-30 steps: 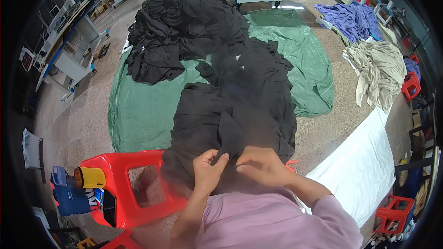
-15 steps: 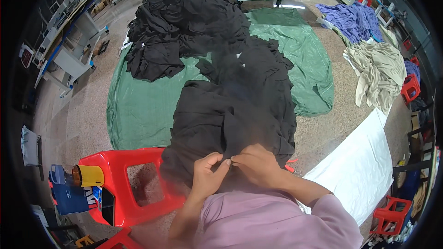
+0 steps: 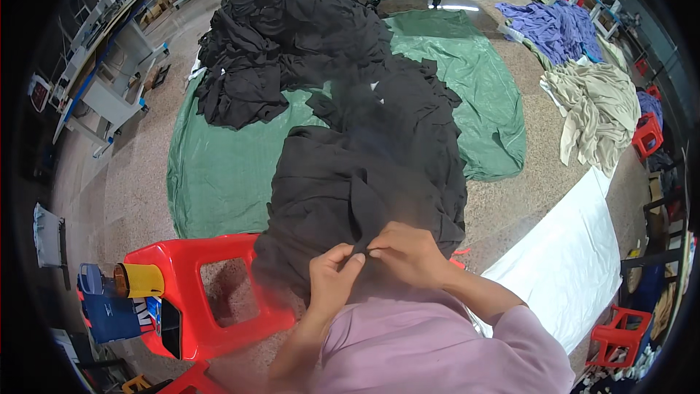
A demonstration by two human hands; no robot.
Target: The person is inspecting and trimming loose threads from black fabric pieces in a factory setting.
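Black cloth [image 3: 321,190], perhaps a garment, lies bunched across my lap and spreads forward over other black fabric. My left hand [image 3: 334,276] pinches a fold of it between thumb and curled fingers. Right beside it, my right hand [image 3: 412,257] is closed on the same fold, with the two thumb tips nearly touching. Anything smaller between the fingertips is too small to make out. Farther ahead, a large heap of black fabric [image 3: 292,25] rests on a green plastic sheet [image 3: 219,168].
At my left, a red plastic stool [image 3: 186,263] carries a yellow-banded cup [image 3: 142,279] and a phone [image 3: 170,328]. White sheeting [image 3: 554,270], a beige cloth pile [image 3: 594,106] and a purple one [image 3: 547,33] lie to the right. Worktables [image 3: 117,87] stand at the far left.
My right hand has risen slightly and turned, drawing the pinched fold up a little. My left hand has shifted a touch to the right. The view has moved slightly.
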